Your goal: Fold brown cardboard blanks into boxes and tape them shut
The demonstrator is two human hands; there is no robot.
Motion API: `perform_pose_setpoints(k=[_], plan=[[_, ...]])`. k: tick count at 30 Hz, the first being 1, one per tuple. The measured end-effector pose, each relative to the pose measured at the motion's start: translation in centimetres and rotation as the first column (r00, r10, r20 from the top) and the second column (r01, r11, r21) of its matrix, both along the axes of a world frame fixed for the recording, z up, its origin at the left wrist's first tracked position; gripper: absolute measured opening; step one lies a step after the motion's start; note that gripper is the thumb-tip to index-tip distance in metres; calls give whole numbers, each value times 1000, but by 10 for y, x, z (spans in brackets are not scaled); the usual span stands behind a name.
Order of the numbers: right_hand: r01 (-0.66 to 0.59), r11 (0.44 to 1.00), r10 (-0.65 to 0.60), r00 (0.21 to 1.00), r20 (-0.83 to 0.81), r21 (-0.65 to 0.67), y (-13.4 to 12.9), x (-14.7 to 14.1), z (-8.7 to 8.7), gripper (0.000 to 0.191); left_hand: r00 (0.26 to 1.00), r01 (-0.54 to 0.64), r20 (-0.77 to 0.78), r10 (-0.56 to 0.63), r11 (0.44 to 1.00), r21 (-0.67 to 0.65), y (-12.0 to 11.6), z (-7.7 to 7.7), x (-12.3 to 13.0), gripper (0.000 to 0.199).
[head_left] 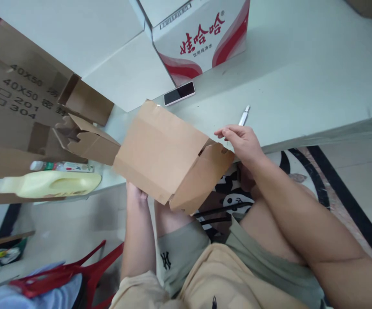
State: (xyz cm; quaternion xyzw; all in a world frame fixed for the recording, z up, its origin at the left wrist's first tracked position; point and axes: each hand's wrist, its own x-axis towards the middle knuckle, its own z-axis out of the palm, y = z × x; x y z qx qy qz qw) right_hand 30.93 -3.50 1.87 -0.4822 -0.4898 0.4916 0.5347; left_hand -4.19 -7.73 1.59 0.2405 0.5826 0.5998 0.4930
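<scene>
A brown cardboard box [160, 146] with unfolded side flaps is held tilted over my lap at the table's front edge. My left hand [136, 191] grips it from below at the near left edge; most of the fingers are hidden under the cardboard. By the box's right flap [202, 180], my right hand [240, 139] hovers with loosely bent fingers partly apart, seemingly holding nothing. Just behind that hand lies a slim white tool [244, 116], a pen or a cutter; I cannot tell which. Another folded cardboard piece [89, 146] extends to the left of the box.
A phone [179, 93] lies beyond the box, before a white and red carton [205, 43]. On the left are a yellow jug [57, 184], a small bottle [73, 167] and a large printed carton [18, 98]. A red chair [89, 274] stands at lower left.
</scene>
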Motion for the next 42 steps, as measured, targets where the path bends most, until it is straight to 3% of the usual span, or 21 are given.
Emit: perform_pose_setpoints(k=[3,6,8,11,16,20,25,28,31,34,36,38,40,42], plan=[[-59,991,60,998,12,-120,6,2,-5,28,999,-43,0,43,999,-22,-4,-6,7,16],[-164,961,144,984,-101,-223,9,4,-5,33,994,-66,85,71,996,-59,-6,-12,14,12],[-164,956,131,981,-146,-244,10,6,-4,34,988,-67,138,73,997,-47,-2,-11,17,12],[-127,955,74,977,-201,-267,11,9,-3,37,987,-58,150,53,998,32,18,-6,19,17],[-205,947,141,956,-256,-247,13,6,-7,45,983,22,175,-48,989,145,72,-1,43,28],[-78,959,11,970,-242,-272,16,-3,-10,49,976,60,196,-98,980,190,96,-11,59,51],[10,934,-81,979,-185,-357,10,-9,-10,46,951,37,301,-74,991,126,106,-26,60,28],[79,932,-144,976,-161,-355,3,-9,-2,46,909,47,408,-82,994,95,114,-27,66,25],[144,923,-201,971,-130,-356,-12,2,10,44,855,49,504,-125,986,161,120,-20,70,45],[243,899,-280,959,-52,-365,-35,29,22,47,812,64,568,-132,988,138,118,-11,67,69],[385,859,-395,918,43,-338,-50,52,29,51,798,77,589,-128,991,111,115,-5,62,75],[584,775,-563,811,156,-240,-57,76,38,52,787,71,601,-135,989,129,114,-2,58,77],[718,684,-684,692,232,-128,-50,94,48,55,784,71,603,-149,986,151,115,0,56,77],[770,635,-732,625,270,-62,-26,107,60,55,783,69,601,-159,983,169,118,-1,56,76]])
